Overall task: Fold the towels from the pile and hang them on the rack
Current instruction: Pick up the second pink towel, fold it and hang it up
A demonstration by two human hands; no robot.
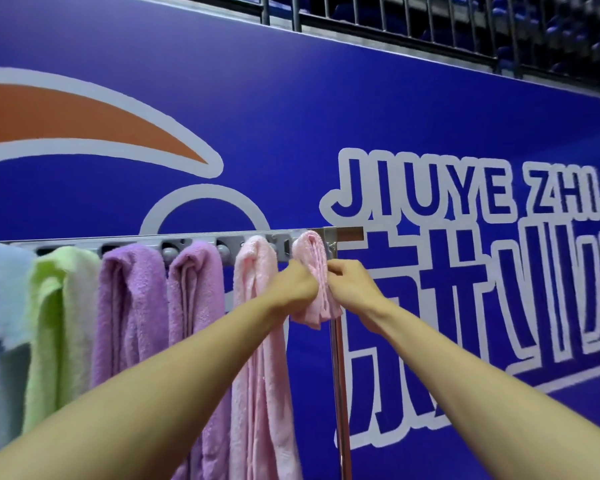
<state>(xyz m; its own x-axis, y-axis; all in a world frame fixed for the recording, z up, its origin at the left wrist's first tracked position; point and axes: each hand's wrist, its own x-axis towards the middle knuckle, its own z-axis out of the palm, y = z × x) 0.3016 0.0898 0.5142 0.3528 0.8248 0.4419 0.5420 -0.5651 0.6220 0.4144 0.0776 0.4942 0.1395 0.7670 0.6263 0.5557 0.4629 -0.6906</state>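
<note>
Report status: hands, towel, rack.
Left hand and right hand grip end pink towel. Towel draped over rack, right end, bunched. Nothing blocking.

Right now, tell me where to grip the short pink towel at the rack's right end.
Pinch the short pink towel at both side edges midway, from the front, as the left hand and right hand do. It hangs doubled over the rack, the post close on its right.

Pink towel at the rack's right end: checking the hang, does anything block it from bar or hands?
Nothing visible. The small pink folded towel hangs over the grey metal rack bar; left hand and right hand grip it directly.
</note>
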